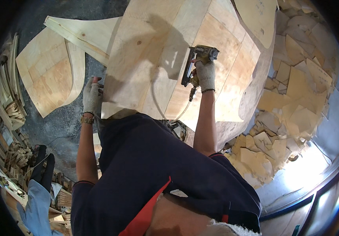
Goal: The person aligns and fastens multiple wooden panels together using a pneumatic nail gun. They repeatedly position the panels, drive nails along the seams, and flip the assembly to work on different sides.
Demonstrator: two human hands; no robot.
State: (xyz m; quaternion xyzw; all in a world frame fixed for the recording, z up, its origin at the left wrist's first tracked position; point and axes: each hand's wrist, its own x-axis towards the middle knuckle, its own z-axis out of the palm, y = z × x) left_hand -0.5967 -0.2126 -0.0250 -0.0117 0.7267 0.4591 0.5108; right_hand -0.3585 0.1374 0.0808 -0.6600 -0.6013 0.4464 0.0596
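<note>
My right hand (206, 75), in a pale fingerless glove, is wrapped round the grip of a pneumatic nail gun (204, 55). An air hose (184, 111) runs from its fitting back toward my body. Under the gun lies a large plywood panel (138, 59), made of several pale pieces with seams between them; whether the gun's nose touches it I cannot tell. My left hand (91, 96), gloved too and with a watch (86, 119) at the wrist, is beside the panel's left edge. Its fingers look extended and apart, some partly hidden, with nothing visible in them.
On the dark floor (55, 126) to the left lie curved plywood pieces (51, 70). Wood strips (6, 106) are stacked at the far left, above a blue cloth (37, 208). A large heap of thin board offcuts (295, 94) covers the right side.
</note>
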